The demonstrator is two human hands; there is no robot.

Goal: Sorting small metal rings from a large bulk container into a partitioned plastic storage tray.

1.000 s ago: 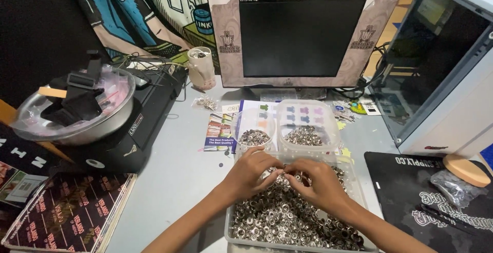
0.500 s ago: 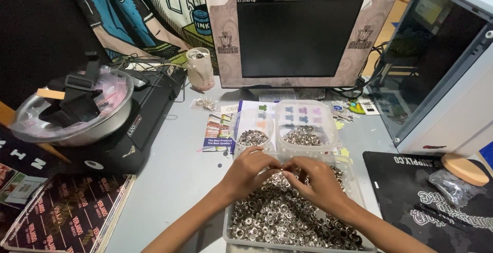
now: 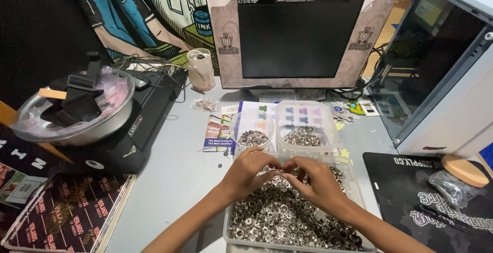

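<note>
Pinching small metal ring [image 3: 283, 171] between both grips, above eyelet tray [image 3: 229, 217].

Single head-worn view, looking steeply down, close over the desk [image 3: 174, 176]

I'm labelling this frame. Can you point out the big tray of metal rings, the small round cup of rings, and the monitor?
big tray [image 3: 229, 235], head view, its near-left rim.
small round cup [image 3: 252, 138], head view, the rings inside.
monitor [image 3: 298, 32], head view, the dark screen's middle.

Even, soft indoor light falls from above; metal eyelets [image 3: 287, 217] glint, the monitor [image 3: 300, 34] is dark, edges bow with wide-angle distortion.
</note>
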